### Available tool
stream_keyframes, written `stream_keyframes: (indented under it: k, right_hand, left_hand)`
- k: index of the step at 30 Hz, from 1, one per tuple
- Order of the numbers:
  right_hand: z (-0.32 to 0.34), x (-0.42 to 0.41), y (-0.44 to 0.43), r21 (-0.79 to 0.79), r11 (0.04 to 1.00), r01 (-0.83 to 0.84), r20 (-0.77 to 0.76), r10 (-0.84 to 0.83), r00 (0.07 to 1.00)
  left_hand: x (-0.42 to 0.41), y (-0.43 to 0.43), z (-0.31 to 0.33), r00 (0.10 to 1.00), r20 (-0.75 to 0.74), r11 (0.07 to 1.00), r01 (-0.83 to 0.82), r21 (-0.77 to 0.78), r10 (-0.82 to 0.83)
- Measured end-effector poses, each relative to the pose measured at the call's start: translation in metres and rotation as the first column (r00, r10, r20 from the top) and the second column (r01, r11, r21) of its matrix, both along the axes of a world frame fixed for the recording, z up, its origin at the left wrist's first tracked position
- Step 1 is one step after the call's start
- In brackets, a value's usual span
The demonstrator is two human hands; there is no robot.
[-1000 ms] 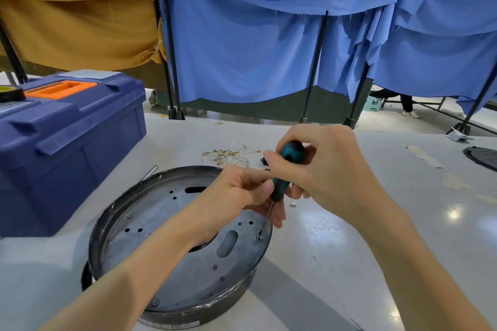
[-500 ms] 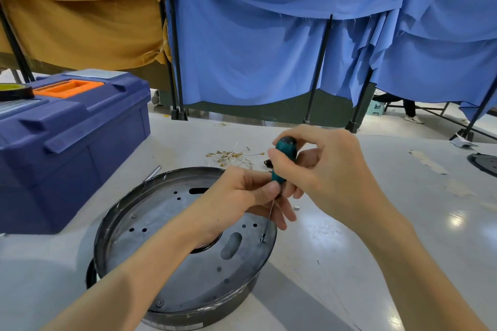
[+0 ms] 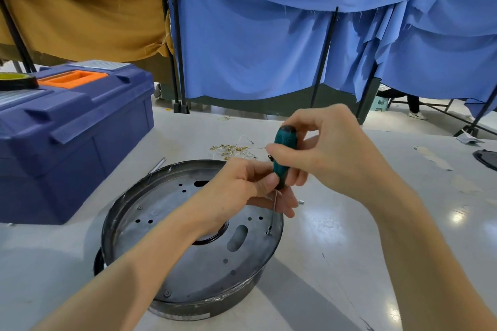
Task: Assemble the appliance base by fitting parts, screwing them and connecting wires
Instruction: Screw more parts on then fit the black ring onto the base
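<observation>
Round, dark metal appliance base [image 3: 161,209] near the front edge of the counter [image 3: 349,250], left of centre. Flat plate on top, with many small holes, one oblong slot and a large round opening in the middle.

Teal-handled screwdriver [image 3: 283,153] nearly upright over the right side of the base. Thin shaft slanting down to a small screw [image 3: 269,231] close to the plate's right rim. Tip on the screw head, as far as can be told.

Right hand [image 3: 330,153] closed round the upper handle, thumb and curled fingers pinching it from the right.

Left hand [image 3: 242,188] across the base, fingers curled, thumb pressed on the handle's lower end, other fingers behind the shaft. Grips the same tool low down.

Toward the middle of the counter, behind the hands: tangle of thin wires with gold terminals [image 3: 231,149], apart from the base. Small silver cylinder [image 3: 301,202] just right of the base, beside the left fingertips. Metal rod [image 3: 156,165] poking out behind the base's back left rim.

Blue toolbox [image 3: 67,142] with orange handle at the counter's left edge, near the base, not touching. Roll of dark tape [image 3: 16,80] on its lid. Dark disc [image 3: 486,158] at the right edge, cut off by the frame.

Beyond the counter: blue cloth [image 3: 255,48] and mustard cloth [image 3: 80,8] hung on black frames.
</observation>
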State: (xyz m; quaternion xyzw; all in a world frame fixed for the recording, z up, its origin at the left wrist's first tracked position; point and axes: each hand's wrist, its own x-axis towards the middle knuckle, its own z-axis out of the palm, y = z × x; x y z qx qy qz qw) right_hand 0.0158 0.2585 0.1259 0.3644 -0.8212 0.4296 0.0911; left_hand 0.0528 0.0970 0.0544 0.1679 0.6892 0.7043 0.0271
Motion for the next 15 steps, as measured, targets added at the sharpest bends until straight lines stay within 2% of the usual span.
stream_keyframes:
  k: [2,7,8,10,13,15]
  right_hand:
    - [0.005,-0.003,-0.004,0.043,0.997,0.062,-0.019,-0.061,0.998]
    - [-0.001,-0.002,-0.019,0.143,0.929,0.342,-0.225,-0.306,0.925]
    - [-0.002,-0.001,-0.018,0.185,0.924,0.335,-0.222,-0.293,0.93]
    - [0.0,0.0,-0.013,0.233,0.949,0.212,-0.158,-0.178,0.971]
    - [0.003,-0.002,-0.007,0.131,0.99,0.044,-0.103,-0.031,0.994]
    - [0.001,-0.004,-0.009,0.059,0.995,0.084,-0.108,-0.077,0.991]
  left_hand:
    - [-0.001,0.001,-0.001,1.0,0.0,0.999,-0.011,0.033,0.011]
    - [-0.004,0.003,-0.004,0.997,-0.012,0.996,-0.07,0.064,0.071]
    - [-0.005,0.002,-0.005,0.998,-0.016,0.996,-0.063,0.064,0.064]
    - [-0.006,-0.001,-0.005,0.999,-0.022,0.996,-0.044,0.073,0.046]
    - [-0.005,-0.003,-0.004,1.0,-0.025,0.999,-0.008,0.032,0.009]
    - [-0.004,-0.001,-0.004,0.999,-0.04,0.999,-0.015,0.032,0.016]
